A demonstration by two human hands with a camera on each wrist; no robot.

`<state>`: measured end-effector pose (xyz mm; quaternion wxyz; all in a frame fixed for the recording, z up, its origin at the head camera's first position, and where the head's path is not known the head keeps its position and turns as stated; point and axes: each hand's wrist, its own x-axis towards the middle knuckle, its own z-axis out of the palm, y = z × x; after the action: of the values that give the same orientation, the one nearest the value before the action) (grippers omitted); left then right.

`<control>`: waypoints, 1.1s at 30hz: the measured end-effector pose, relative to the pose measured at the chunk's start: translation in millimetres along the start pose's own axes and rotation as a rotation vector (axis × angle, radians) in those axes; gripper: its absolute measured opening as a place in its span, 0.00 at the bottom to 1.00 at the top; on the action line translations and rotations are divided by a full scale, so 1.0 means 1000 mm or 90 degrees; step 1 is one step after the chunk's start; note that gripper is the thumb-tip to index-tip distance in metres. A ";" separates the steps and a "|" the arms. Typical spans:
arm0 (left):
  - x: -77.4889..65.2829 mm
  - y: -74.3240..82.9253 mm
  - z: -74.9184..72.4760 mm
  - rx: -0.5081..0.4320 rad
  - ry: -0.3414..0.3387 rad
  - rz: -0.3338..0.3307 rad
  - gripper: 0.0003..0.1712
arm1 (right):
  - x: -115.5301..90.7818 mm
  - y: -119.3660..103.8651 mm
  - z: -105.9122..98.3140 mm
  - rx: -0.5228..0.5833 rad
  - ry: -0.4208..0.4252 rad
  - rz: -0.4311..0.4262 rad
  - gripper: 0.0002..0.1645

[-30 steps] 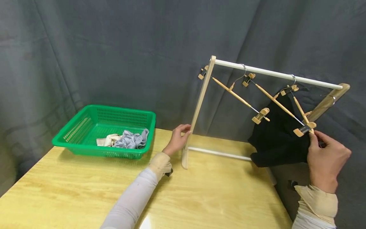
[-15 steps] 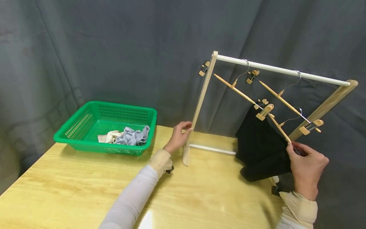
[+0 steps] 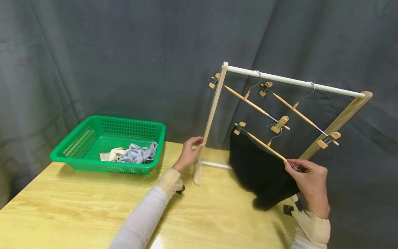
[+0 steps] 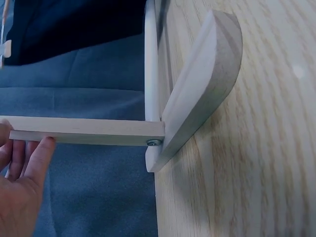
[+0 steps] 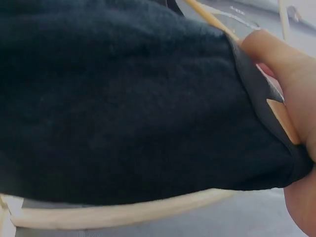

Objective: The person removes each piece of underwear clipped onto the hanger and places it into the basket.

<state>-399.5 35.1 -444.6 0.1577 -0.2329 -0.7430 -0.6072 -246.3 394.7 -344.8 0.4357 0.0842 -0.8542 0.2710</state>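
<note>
With thumb and fingers on either side, my left hand (image 3: pixel 189 154) holds the left post (image 3: pixel 214 107) of a small wooden clothes rack; the left wrist view shows the fingertips on that post (image 4: pixel 94 131). My right hand (image 3: pixel 312 181) pinches the right end of a wooden clip hanger (image 3: pixel 261 142), off the rail and in front of the rack. A black garment (image 3: pixel 258 169) hangs from it, its left end at a wooden clip (image 3: pixel 239 128). The hand hides the right clip in the head view. Black cloth (image 5: pixel 123 98) fills much of the right wrist view.
Two bare clip hangers, one left (image 3: pixel 248 101) and one right (image 3: pixel 304 117), hang from the white rail (image 3: pixel 289 81). A green basket (image 3: pixel 109 166) with crumpled light-blue cloth (image 3: pixel 138 154) and cream cloth (image 3: pixel 115 154) stands at the table's left. A grey curtain (image 3: pixel 140 62) hangs behind.
My right hand has brought the hanger with the black garment leftward and down from beside the rack's right end to its front. The left hand keeps its hold on the post.
</note>
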 end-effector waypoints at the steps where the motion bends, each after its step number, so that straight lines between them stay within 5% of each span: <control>1: 0.001 0.001 0.000 0.003 -0.003 -0.005 0.18 | 0.000 -0.001 0.002 0.009 -0.007 -0.016 0.06; 9: 0.002 0.003 -0.002 0.018 -0.006 0.004 0.19 | 0.002 -0.019 0.026 0.075 -0.068 -0.150 0.14; 15: -0.002 0.002 0.000 0.043 0.000 -0.003 0.17 | -0.004 -0.032 0.031 0.072 -0.100 -0.201 0.13; 28: -0.007 -0.001 0.001 0.007 -0.015 -0.023 0.18 | -0.005 -0.051 0.020 0.056 -0.119 -0.221 0.16; 33: -0.006 0.012 -0.006 -0.009 -0.043 -0.020 0.18 | -0.004 -0.058 0.015 0.053 -0.107 -0.227 0.16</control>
<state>-388.7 29.8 -436.2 0.1214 -0.2425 -0.7472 -0.6067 -232.5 337.8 -332.9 0.4001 0.2742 -0.8472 0.2167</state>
